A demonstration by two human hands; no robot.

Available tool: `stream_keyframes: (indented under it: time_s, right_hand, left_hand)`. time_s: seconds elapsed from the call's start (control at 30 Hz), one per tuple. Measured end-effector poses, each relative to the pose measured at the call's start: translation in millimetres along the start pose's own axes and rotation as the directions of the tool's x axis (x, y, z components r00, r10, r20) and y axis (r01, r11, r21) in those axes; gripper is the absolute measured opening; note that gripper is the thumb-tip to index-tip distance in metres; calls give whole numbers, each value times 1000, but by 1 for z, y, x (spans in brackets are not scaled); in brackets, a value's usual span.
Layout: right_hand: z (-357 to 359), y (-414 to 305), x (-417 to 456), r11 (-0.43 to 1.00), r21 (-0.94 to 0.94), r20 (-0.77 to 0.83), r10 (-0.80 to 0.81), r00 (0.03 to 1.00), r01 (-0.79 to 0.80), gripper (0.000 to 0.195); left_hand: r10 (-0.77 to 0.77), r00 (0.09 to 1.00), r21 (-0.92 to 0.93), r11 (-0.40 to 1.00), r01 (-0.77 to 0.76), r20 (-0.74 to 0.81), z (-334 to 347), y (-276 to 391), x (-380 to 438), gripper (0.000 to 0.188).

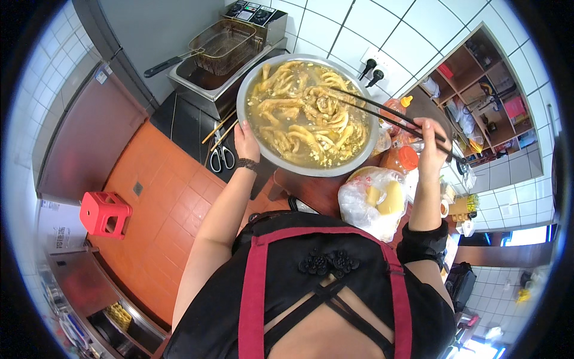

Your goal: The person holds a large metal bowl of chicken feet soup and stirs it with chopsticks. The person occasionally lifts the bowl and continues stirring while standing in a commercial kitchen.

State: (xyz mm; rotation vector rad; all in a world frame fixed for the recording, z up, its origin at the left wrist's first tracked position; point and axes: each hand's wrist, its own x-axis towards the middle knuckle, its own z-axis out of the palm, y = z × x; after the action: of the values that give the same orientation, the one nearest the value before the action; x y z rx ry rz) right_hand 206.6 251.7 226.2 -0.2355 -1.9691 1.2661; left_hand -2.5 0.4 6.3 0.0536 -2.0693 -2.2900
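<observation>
A wide metal basin (309, 172) holds chicken feet (280, 107) in a cloudy yellowish liquid with chopped bits floating in it. My left hand (246, 142) grips the basin's left rim, with the thumb side at the edge and most fingers hidden beneath. In my right hand (431, 143) is a pair of long dark chopsticks (390, 111). Their tips reach among the chicken feet near the basin's middle; whether they pinch one I cannot tell.
Beyond the basin at left stands a deep fryer (197, 85) with a wire basket (228, 47). Scissors (220, 155) and wooden chopsticks (218, 130) lie left of my left hand. A plastic bag (358, 202), a red-lidded jar (400, 159) and a sauce bottle (394, 107) crowd the right. Plugs (376, 76) jut from the wall.
</observation>
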Motion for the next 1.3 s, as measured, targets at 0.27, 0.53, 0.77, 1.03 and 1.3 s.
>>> stream_keyframes:
  time_s: [0.27, 0.53, 0.77, 1.03, 1.3]
  right_hand:
    - [63, 68, -68, 737, -481, 339, -342, 876, 474, 19]
    - [96, 80, -60, 768, -455, 381, -289, 878, 450, 20]
    - [32, 42, -33, 986, -143, 43, -76, 996, 82, 11]
    - [-11, 36, -48, 986, -167, -2, -13, 1000, 12, 15]
    - [-7, 47, -57, 974, -225, -36, -27, 999, 18, 18]
  left_hand:
    - [-3, 1000, -29, 1000, 2, -5, 2, -1, 2, 44]
    - [52, 999, -40, 998, -52, 11, 0, -8, 7, 41]
    - [74, 997, -15, 997, -74, 8, 0, -11, 8, 42]
    - [52, 999, -67, 996, -52, 2, 1, -9, 4, 42]
    - [44, 999, -52, 998, -44, 0, 0, -14, 8, 42]
